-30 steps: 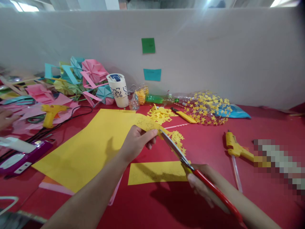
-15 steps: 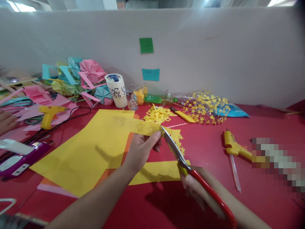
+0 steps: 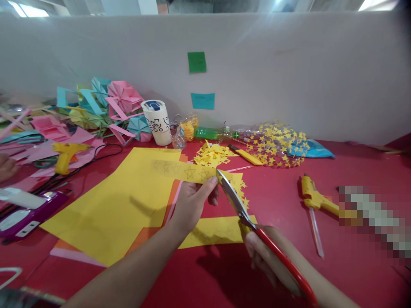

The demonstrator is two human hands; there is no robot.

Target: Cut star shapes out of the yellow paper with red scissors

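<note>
My left hand (image 3: 192, 203) pinches the right end of a yellow paper strip (image 3: 180, 170) with stars drawn on it in pencil. My right hand (image 3: 263, 248) is wrapped round the handles of red scissors (image 3: 279, 249). The scissor blades look closed, and their tip touches the strip's end just beside my left thumb. Beneath the strip lies a large yellow sheet (image 3: 128, 192). A second yellow strip (image 3: 215, 231) rests on the red table (image 3: 180, 278) below my hands. Cut yellow stars (image 3: 240, 188) lie partly behind the blades.
Behind my hands are yellow scraps (image 3: 212, 155), a yellow cutter (image 3: 250, 157), a white cup (image 3: 157, 124) and a green bottle (image 3: 208, 133). Glue guns (image 3: 66, 156) (image 3: 310, 192) lie at both sides. Another person's hand (image 3: 7, 167) shows at the far left edge.
The strip's left part has swung slightly down. The scissors have barely moved and stay at the strip's end. The other person's hand has shifted left.
</note>
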